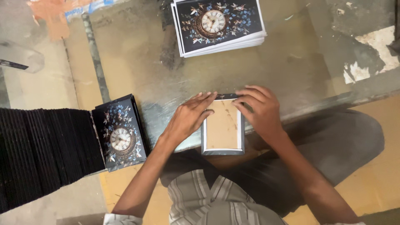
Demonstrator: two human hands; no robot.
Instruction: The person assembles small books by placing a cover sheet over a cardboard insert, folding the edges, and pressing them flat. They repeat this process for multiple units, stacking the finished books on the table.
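Left hand [189, 116]: we press it flat, fingers spread, on the left edge of the board panel [223, 125].
Right hand [259, 109]: palm down over the panel's top right corner, gripping nothing.
Board panel: at the worktop's [291, 62] near edge.
Printed sheets [218, 25]: stacked beyond.
Finished covers [118, 133]: left.

Small hand-assembly workshop, floor-level work; scuffed, stained worktop [291, 62] with flaking paint; stack of identical clock-and-flower printed sheets [218, 25] on it; long row of finished dark covers [46, 150] packed edge-on at left, one clock-print cover [121, 133] at its end; bare worn concrete floor [46, 79] around.
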